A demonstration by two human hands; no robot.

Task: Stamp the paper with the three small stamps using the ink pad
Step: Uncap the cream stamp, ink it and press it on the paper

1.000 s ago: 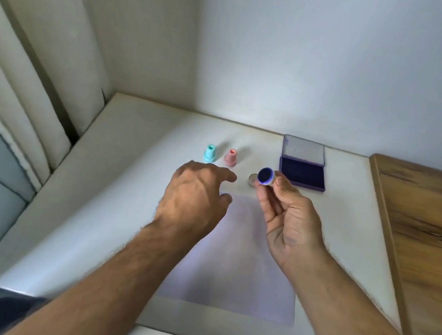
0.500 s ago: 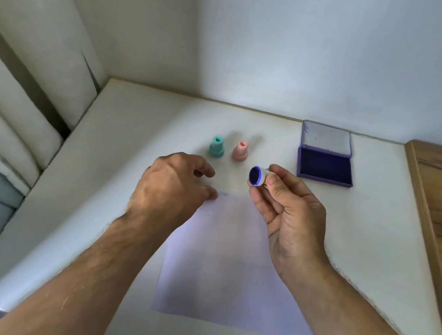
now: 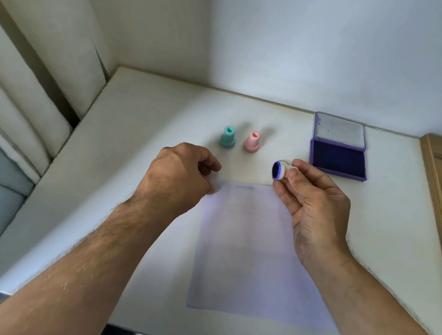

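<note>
Right hand point(image 3: 314, 207) holds an inked stamp above the paper's far edge.

The right hand, palm up, pinches the white stamp point(image 3: 281, 170) at its fingertips; the stamp lies on its side, its blue face pointing toward 9 o'clock. The left hand point(image 3: 181, 175) hovers knuckles-up at the paper point(image 3: 252, 255)'s far-left corner, fingers loosely curled, apparently holding nothing. On the worktop point(image 3: 126, 181), teal stamp point(image 3: 228, 137) and pink stamp point(image 3: 252, 142) stand upright at 12 o'clock; the open ink pad point(image 3: 337, 159) sits at 2 o'clock.

Right hand point(image 3: 314, 210) pinching white stamp point(image 3: 281, 170), inked blue face turned left, above paper point(image 3: 252, 258) top edge, left hand point(image 3: 178, 178) loosely curled at paper corner, teal stamp point(image 3: 228, 137) and pink stamp point(image 3: 252, 142) upright beyond, ink pad point(image 3: 337, 159) open.
</note>
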